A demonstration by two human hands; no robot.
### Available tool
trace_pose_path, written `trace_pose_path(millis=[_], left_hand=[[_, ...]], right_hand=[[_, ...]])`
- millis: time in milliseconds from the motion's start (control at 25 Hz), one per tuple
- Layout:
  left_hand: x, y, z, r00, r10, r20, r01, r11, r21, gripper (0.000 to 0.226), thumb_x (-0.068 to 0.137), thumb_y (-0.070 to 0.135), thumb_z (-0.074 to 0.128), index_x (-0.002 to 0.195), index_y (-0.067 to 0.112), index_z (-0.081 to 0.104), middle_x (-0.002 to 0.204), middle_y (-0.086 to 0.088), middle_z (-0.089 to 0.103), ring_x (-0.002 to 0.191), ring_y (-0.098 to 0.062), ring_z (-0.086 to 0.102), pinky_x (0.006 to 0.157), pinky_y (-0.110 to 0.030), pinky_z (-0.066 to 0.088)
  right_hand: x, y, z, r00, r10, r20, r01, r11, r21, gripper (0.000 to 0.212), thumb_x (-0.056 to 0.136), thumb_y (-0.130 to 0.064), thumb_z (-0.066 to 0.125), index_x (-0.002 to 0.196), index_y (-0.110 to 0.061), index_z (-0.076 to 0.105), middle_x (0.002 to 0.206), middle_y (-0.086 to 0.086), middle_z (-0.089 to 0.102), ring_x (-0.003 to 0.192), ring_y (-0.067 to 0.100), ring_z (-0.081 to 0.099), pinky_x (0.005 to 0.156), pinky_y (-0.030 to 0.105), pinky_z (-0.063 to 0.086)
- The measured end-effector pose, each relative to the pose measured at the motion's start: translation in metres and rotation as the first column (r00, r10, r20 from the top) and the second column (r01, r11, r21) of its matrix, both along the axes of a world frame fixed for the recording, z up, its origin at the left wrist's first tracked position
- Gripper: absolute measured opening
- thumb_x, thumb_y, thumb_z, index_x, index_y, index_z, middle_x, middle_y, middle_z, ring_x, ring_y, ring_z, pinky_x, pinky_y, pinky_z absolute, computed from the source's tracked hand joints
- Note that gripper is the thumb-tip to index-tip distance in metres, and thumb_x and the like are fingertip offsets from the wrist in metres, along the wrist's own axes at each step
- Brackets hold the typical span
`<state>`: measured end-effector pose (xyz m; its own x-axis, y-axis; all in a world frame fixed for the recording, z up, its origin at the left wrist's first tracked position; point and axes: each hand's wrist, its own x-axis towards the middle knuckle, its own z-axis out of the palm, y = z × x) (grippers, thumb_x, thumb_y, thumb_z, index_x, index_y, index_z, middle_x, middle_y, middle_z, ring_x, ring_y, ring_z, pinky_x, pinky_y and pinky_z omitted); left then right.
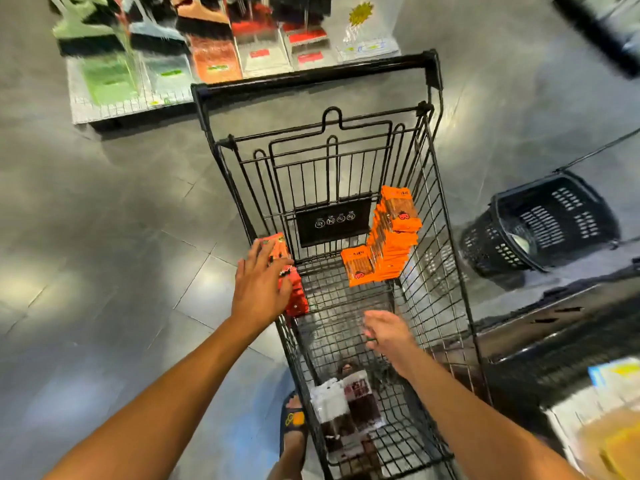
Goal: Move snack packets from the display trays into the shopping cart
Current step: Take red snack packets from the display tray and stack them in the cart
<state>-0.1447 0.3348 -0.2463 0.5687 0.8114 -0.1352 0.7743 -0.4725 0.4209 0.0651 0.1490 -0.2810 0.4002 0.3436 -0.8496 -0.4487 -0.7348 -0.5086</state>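
- Red snack packets sit in a small stack at the left rim of the shopping cart, left of the frame's centre.
- The left hand lies on that stack with fingers spread and straight. I cannot tell whether the thumb hooks under it.
- The right hand hangs inside the cart at lower centre, its fingers loosely curled, with nothing I can make out in it.
- Orange packets lean in a fanned pile against the cart's right wall. Dark brown-and-white packets lie on the floor of the cart at the bottom of the frame.
- The packets look light, thin and glossy, so I judge a loose stack will slide and fan apart. It is best clamped across its flat faces, with the thumb under and the fingers over.
- The wire rim under the red stack is narrow, and a corner could catch there or the stack could tip outside.
- Bare mesh shows between the red stack and the orange pile, which looks like room enough to lower packets.
- A black basket stands outside the cart on the right, well apart.
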Motion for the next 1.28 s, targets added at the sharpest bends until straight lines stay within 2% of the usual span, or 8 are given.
trace_pose_path(millis=[120, 280, 360, 440, 640, 760, 1040, 1280], left_hand=[[-0.023, -0.04, 0.016, 0.988, -0.13, 0.078, 0.134, 0.99, -0.05, 0.047, 0.093, 0.037, 0.048, 0.138, 0.028, 0.059, 0.164, -0.006, 0.036, 0.154, -0.032, 0.026, 0.117, -0.06, 0.034], [-0.04, -0.097, 0.032, 0.921, -0.375, 0.102, 0.38, 0.925, -0.027, 0.055, 0.094, 0.037, 0.059, 0.147, 0.028, 0.047, 0.164, -0.003, 0.034, 0.154, -0.028, 0.027, 0.118, -0.057, 0.036], [-0.042, -0.122, 0.039, 0.869, -0.488, 0.087, 0.489, 0.872, 0.004, 0.059, 0.095, 0.039, 0.062, 0.15, 0.028, 0.044, 0.165, -0.003, 0.032, 0.156, -0.028, 0.023, 0.12, -0.056, 0.033], [-0.037, -0.146, 0.044, 0.808, -0.585, 0.062, 0.584, 0.811, 0.035, 0.061, 0.096, 0.04, 0.061, 0.152, 0.028, 0.042, 0.165, -0.003, 0.032, 0.155, -0.028, 0.024, 0.121, -0.054, 0.031], [-0.004, -0.219, 0.058, 0.626, -0.78, 0.024, 0.772, 0.624, 0.12, 0.06, 0.097, 0.045, 0.052, 0.152, 0.026, 0.041, 0.163, -0.005, 0.037, 0.153, -0.03, 0.031, 0.119, -0.055, 0.035], [0.019, -0.279, 0.072, 0.528, -0.849, 0.04, 0.842, 0.529, 0.11, 0.059, 0.098, 0.05, 0.043, 0.152, 0.027, 0.042, 0.165, -0.002, 0.033, 0.155, -0.027, 0.026, 0.123, -0.05, 0.027], [0.052, -0.454, 0.106, 0.32, -0.942, 0.098, 0.92, 0.334, 0.205, 0.054, 0.099, 0.05, 0.041, 0.147, 0.026, 0.048, 0.162, -0.001, 0.037, 0.153, -0.025, 0.029, 0.12, -0.049, 0.035], [0.071, -0.586, 0.133, 0.161, -0.979, 0.127, 0.951, 0.188, 0.244, 0.054, 0.101, 0.049, 0.043, 0.15, 0.028, 0.045, 0.164, 0.001, 0.033, 0.155, -0.023, 0.024, 0.121, -0.05, 0.033]], right_hand=[[-0.024, -0.042, 0.053, 0.984, 0.089, 0.157, -0.097, 0.994, 0.05, 0.021, 0.096, -0.008, 0.063, 0.115, -0.016, 0.066, 0.09, 0.004, 0.067, 0.067, 0.009, 0.059, 0.058, 0.022, 0.047], [-0.049, -0.103, 0.1, 0.849, 0.21, 0.484, -0.271, 0.961, 0.058, 0.026, 0.091, -0.023, 0.072, 0.112, -0.034, 0.063, 0.121, -0.001, 0.058, 0.101, 0.011, 0.059, 0.092, 0.026, 0.047], [-0.056, -0.136, 0.111, 0.744, 0.263, 0.615, -0.331, 0.944, -0.003, 0.031, 0.087, -0.03, 0.073, 0.117, -0.031, 0.064, 0.132, -0.001, 0.049, 0.121, 0.013, 0.05, 0.111, 0.032, 0.039], [-0.064, -0.169, 0.123, 0.677, 0.268, 0.686, -0.339, 0.94, -0.033, 0.038, 0.086, -0.034, 0.071, 0.123, -0.028, 0.063, 0.138, -0.003, 0.044, 0.132, 0.012, 0.041, 0.117, 0.033, 0.03], [-0.085, -0.262, 0.137, 0.69, 0.179, 0.702, -0.207, 0.977, -0.045, 0.04, 0.088, -0.043, 0.069, 0.127, -0.035, 0.058, 0.145, -0.007, 0.038, 0.137, 0.013, 0.037, 0.114, 0.033, 0.032], [-0.097, -0.331, 0.144, 0.704, 0.087, 0.705, -0.099, 0.995, -0.023, 0.038, 0.09, -0.041, 0.068, 0.126, -0.037, 0.057, 0.145, -0.008, 0.037, 0.139, 0.01, 0.035, 0.114, 0.029, 0.031], [-0.13, -0.508, 0.167, 0.613, -0.107, 0.783, 0.11, 0.993, 0.049, 0.034, 0.087, -0.035, 0.071, 0.12, -0.034, 0.062, 0.134, -0.01, 0.044, 0.133, 0.007, 0.042, 0.113, 0.026, 0.033], [-0.144, -0.628, 0.204, 0.523, -0.221, 0.823, 0.232, 0.966, 0.112, 0.029, 0.09, -0.034, 0.069, 0.118, -0.034, 0.064, 0.131, -0.015, 0.045, 0.125, -0.003, 0.042, 0.1, 0.004, 0.025]])
